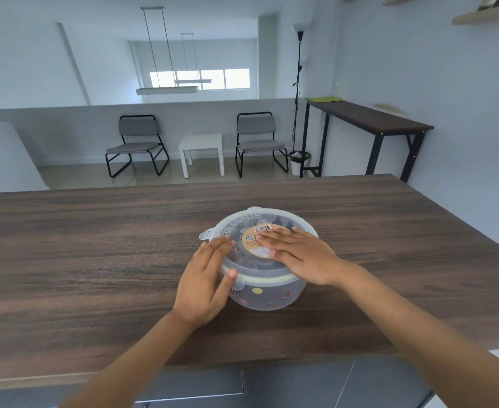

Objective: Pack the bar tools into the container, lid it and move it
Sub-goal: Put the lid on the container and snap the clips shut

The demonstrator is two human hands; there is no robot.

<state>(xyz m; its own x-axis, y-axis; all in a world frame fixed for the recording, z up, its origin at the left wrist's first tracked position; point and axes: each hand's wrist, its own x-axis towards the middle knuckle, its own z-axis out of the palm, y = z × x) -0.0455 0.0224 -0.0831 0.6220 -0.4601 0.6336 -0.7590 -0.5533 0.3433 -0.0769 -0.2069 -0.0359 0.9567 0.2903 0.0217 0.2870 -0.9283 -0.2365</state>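
A round translucent container [267, 295] with coloured dots on its wall stands in the middle of the wooden table [95, 254]. Its clear lid [242, 223] lies on top, with a round tan label and a barcode. Dark shapes show dimly through the lid; I cannot make out which tools they are. My right hand [298, 254] lies flat, palm down, on the lid's right half. My left hand [205, 285] cups the lid's left rim, thumb at the front edge and fingers spread over the top.
The table's far edge runs behind the container, and its near edge lies close to my body. Beyond the table stand two grey chairs [136, 142], a small white side table [202, 151], a floor lamp [300, 83] and a dark high table [369, 122] along the right wall.
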